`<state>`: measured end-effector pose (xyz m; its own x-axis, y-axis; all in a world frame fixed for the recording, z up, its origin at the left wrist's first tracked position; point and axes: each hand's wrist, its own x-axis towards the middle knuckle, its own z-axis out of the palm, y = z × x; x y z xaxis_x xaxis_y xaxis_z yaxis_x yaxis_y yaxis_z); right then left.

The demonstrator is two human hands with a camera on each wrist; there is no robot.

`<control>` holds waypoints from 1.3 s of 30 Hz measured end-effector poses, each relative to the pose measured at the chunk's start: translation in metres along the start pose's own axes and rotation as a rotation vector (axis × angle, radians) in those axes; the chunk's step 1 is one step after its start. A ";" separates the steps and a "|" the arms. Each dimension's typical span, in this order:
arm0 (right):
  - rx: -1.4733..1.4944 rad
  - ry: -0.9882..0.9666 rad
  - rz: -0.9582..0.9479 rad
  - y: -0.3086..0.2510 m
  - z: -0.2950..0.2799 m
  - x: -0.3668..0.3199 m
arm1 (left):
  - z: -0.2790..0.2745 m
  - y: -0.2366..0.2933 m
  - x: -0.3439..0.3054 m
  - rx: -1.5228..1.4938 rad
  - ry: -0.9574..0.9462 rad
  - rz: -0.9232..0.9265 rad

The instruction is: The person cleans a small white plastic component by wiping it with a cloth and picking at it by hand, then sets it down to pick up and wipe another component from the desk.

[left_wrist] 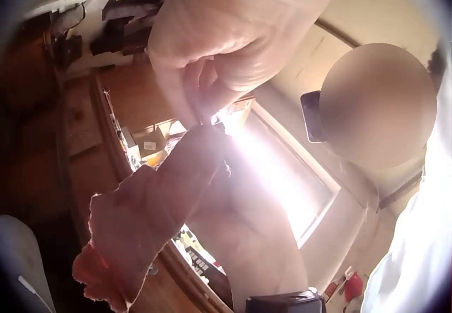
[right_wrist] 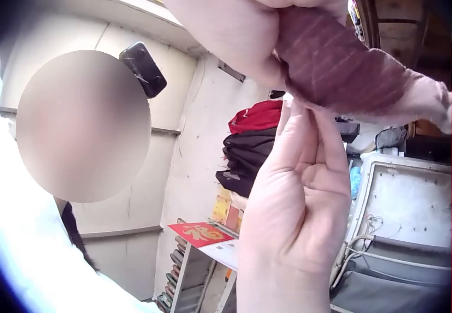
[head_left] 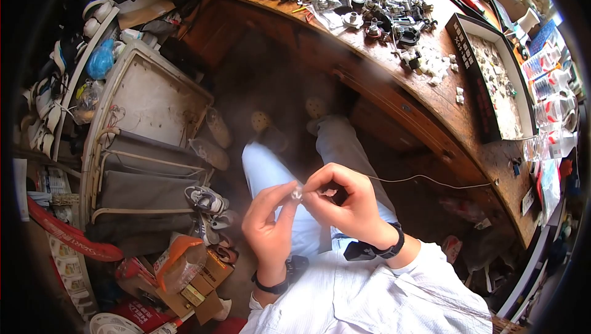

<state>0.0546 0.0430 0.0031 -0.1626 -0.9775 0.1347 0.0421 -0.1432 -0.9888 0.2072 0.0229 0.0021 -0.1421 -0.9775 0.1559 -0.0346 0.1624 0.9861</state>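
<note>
In front of the lap, my two hands meet at the fingertips. The left hand (head_left: 269,223) pinches a small whitish, shiny piece (head_left: 297,193) between thumb and fingers; its kind I cannot tell. Against that piece, the right hand (head_left: 348,201) holds a torn strip of reddish-brown, paper-like material, possibly sandpaper (right_wrist: 339,66). The strip has a ragged pale edge and hangs out past the right hand in the left wrist view (left_wrist: 123,235). Fingers hide most of the small piece in both wrist views.
A wooden desk (head_left: 452,97) at the right bears a pile of small metal and plastic parts (head_left: 394,11), white bits (head_left: 438,70) and a black-edged tray (head_left: 477,88). A thin cord (head_left: 425,177) crosses towards the desk. Left stand a folding chair (head_left: 144,211), shoes (head_left: 207,200) and a cardboard box (head_left: 209,272).
</note>
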 end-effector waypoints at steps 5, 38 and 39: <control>0.021 0.036 -0.013 0.004 0.002 -0.001 | -0.001 0.003 0.004 0.217 0.009 0.151; -0.238 0.067 -0.237 0.000 0.009 0.005 | -0.006 -0.006 0.002 -0.149 0.034 0.003; -0.238 0.067 -0.237 0.000 0.009 0.005 | -0.004 -0.005 0.002 -0.149 0.034 0.002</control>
<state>0.0629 0.0365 0.0042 -0.2048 -0.9079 0.3658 -0.2346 -0.3173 -0.9189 0.2113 0.0196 -0.0027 -0.1087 -0.9815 0.1575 0.1132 0.1451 0.9829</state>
